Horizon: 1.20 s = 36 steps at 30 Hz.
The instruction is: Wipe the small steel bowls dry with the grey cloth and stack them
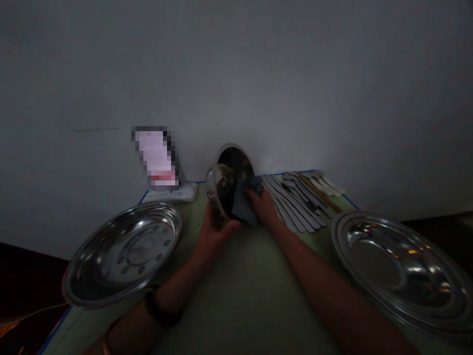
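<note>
A shiny metal bowl [229, 157] with a dark inside and a small red label is tilted on its side near the wall, its opening turned toward my right. My left hand [217, 228] grips its lower left rim, thumb along the near edge. My right hand [263, 203] is closed on a grey patterned cloth [244, 201], which lies against the bowl's opening. The fingertips of my right hand are partly hidden by the cloth.
A wide metal basin [88, 266] sits at left, and stacked metal plates [373, 256] at right. Several knives [291, 209], spoons and forks lie fanned out behind on the green table [236, 296]. A pixelated phone [157, 158] stands on a white holder [173, 194] by the wall [236, 74].
</note>
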Motion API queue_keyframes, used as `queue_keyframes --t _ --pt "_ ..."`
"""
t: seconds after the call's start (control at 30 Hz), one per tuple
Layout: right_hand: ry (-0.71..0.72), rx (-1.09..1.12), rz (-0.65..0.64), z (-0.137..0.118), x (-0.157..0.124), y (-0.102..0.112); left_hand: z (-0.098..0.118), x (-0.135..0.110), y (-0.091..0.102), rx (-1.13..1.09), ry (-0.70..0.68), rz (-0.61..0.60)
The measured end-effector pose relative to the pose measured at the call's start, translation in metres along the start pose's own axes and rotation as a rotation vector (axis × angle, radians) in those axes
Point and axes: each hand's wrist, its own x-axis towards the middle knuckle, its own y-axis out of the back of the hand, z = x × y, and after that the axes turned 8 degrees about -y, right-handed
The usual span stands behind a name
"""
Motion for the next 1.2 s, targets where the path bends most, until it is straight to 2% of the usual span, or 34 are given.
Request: queue_keyframes --t 0.1,0.2,0.53,0.6,0.8,0.93,1.0,1.13,1.2 --pt "0.033 0.013 -0.001 0.001 -0.001 0.001 0.004 -0.005 -0.006 0.026 0.031 -0.085" --pt "0.046 0.009 0.006 -0.001 -0.001 0.001 0.006 -0.004 -0.009 0.05 0.034 -0.028" --pt "-0.041 0.013 0.034 -0.007 -0.001 0.002 0.021 0.002 -0.003 -0.014 0.012 0.138" --pt "-0.041 0.003 0.027 -0.006 -0.001 0.002 0.019 0.001 -0.003 -0.02 0.017 0.116" --pt "0.019 0.019 0.0 -0.003 -0.002 0.002 0.007 -0.005 -0.007 0.065 -0.045 -0.072" --pt "0.007 0.031 -0.002 -0.005 -0.002 0.003 0.007 -0.004 -0.005 0.073 -0.083 -0.103" --pt "-0.015 0.023 -0.008 -0.005 -0.002 0.003 0.009 -0.002 -0.003 0.079 -0.069 -0.06" --pt "-0.032 0.003 0.004 -0.005 0.0 0.002 0.011 0.004 0.0 0.0 0.015 0.128" --pt "-0.038 0.004 0.009 -0.004 0.0 0.002 0.009 0.005 0.0 -0.047 0.031 0.155"
